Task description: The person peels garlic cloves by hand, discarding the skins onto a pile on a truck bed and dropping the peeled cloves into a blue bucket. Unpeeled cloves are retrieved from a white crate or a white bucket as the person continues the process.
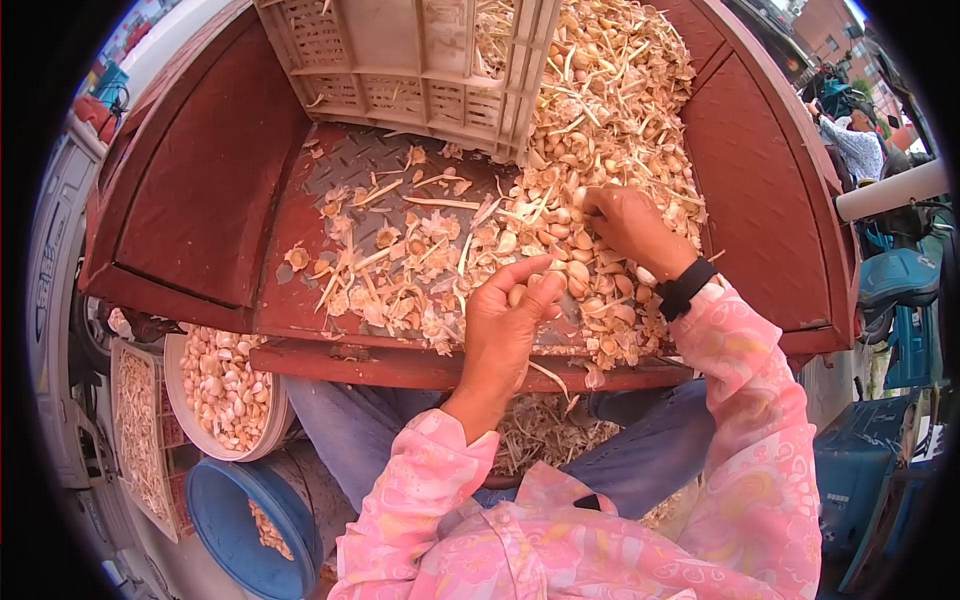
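Garlic cloves look light, hard and papery-skinned; best pinched across the middle. Left hand pinches one clove just below the pile; right hand has fingers curled into the pile.

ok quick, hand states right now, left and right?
Left hand: closed on garlic cloves, pinched at the fingers.
Right hand: curled into the garlic pile; grip cannot be told.

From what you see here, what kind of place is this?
Probably an outdoor, street-side spot for sorting garlic by hand. Loose garlic cloves and husks cover a red metal cart bed, a round white bowl of peeled cloves stands beside it, and parked scooters stand nearby.
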Available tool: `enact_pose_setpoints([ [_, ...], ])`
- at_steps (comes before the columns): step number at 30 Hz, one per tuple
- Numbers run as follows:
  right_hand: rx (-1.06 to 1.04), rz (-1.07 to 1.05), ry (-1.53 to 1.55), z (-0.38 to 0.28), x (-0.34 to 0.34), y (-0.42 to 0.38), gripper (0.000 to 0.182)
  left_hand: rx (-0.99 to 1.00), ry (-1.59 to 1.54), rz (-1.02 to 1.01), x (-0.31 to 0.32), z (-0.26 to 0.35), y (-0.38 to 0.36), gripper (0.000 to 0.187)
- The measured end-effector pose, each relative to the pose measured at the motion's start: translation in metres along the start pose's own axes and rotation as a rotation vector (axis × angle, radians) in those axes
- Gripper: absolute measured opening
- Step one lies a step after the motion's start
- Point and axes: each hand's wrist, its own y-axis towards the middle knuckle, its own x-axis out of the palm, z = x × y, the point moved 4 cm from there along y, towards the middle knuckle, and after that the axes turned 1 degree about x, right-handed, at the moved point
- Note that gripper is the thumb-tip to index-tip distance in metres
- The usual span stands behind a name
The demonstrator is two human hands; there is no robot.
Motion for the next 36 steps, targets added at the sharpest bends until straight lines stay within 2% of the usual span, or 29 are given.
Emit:
enact_pose_setpoints([
  [2, 0.03, -0.013, 0.016, 0.003, 0.002, -0.004, 0.007, 0.042, 0.116, -0.026, -0.005, 0.003, -0.002, 0.032],
  [3, -0.001, 0.015, 0.032, -0.002, -0.002, -0.009, 0.006, 0.086, 0.018, -0.03, -0.004, 0.002, -0.002, 0.033],
  [6, -0.039, 0.119, 0.086, -0.013, -0.016, -0.021, 0.006, 0.045, 0.057, -0.05, -0.013, -0.008, 0.001, 0.035],
  [7, 0.035, 0.108, 0.169, -0.02, -0.023, -0.024, 0.006, 0.015, -0.009, -0.041, -0.012, -0.01, 0.0, 0.035],
  [10, 0.002, 0.076, 0.398, -0.069, -0.049, -0.043, 0.007, -0.094, -0.218, 0.005, -0.005, -0.015, -0.005, 0.034],
  [12, -0.258, 0.05, 0.318, -0.098, -0.048, -0.06, 0.008, -0.196, -0.379, 0.048, 0.003, -0.018, -0.01, 0.033],
  [13, -0.358, 0.05, 0.235, -0.106, -0.045, -0.068, 0.008, -0.244, -0.468, -0.018, 0.003, -0.021, -0.01, 0.033],
  [16, -0.246, 0.153, 0.454, -0.091, -0.046, -0.064, 0.007, -0.417, -0.603, 0.025, -0.01, -0.03, -0.019, 0.033],
  [18, 0.016, 0.197, 0.453, -0.056, -0.042, -0.054, 0.01, -0.455, -0.731, -0.087, -0.029, -0.013, -0.036, 0.032],
  [20, 0.121, 0.137, 0.409, -0.032, -0.039, -0.048, 0.012, -0.31, -0.697, -0.103, -0.055, 0.038, -0.072, 0.032],
  [21, 0.1, 0.145, 0.384, -0.027, -0.037, -0.045, 0.012, -0.173, -0.633, -0.063, -0.079, 0.066, -0.093, 0.032],
  [23, 0.06, 0.159, 0.332, -0.02, -0.032, -0.043, 0.011, 0.118, -0.451, 0.155, -0.148, 0.11, -0.146, 0.033],
  [24, 0.049, 0.131, 0.318, -0.02, -0.027, -0.044, 0.011, 0.229, -0.267, 0.362, -0.183, 0.128, -0.176, 0.035],
  [26, 0.023, 0.075, 0.288, -0.026, -0.017, -0.042, 0.011, 0.297, 0.248, 0.807, -0.244, 0.15, -0.239, 0.032],
  [27, -0.048, 0.083, 0.273, -0.031, -0.014, -0.041, 0.01, 0.247, 0.466, 0.947, -0.289, 0.149, -0.276, 0.03],
  [29, -0.073, 0.036, 0.202, -0.038, -0.008, -0.036, 0.011, -0.164, 0.904, 1.22, -0.349, 0.134, -0.341, 0.034],
  [30, -0.084, 0.012, 0.167, -0.042, -0.005, -0.034, 0.011, -0.195, 1.3, 1.262, -0.371, 0.123, -0.365, 0.035],
  [31, -0.094, 0.083, 0.148, -0.049, -0.006, -0.033, 0.011, -0.224, 1.701, 1.274, -0.391, 0.108, -0.385, 0.036],
  [33, -0.13, 0.056, 0.044, -0.053, 0.001, -0.027, 0.012, -0.179, 1.8, 1.196, -0.356, 0.115, -0.364, 0.039],
  [35, -0.143, 0.002, -0.019, -0.055, 0.006, -0.024, 0.013, 0.092, 1.267, 1.094, -0.307, 0.137, -0.316, 0.036],
  [36, -0.134, -0.031, -0.026, -0.057, 0.008, -0.022, 0.013, 0.183, 1.173, 1.035, -0.274, 0.144, -0.287, 0.035],
])
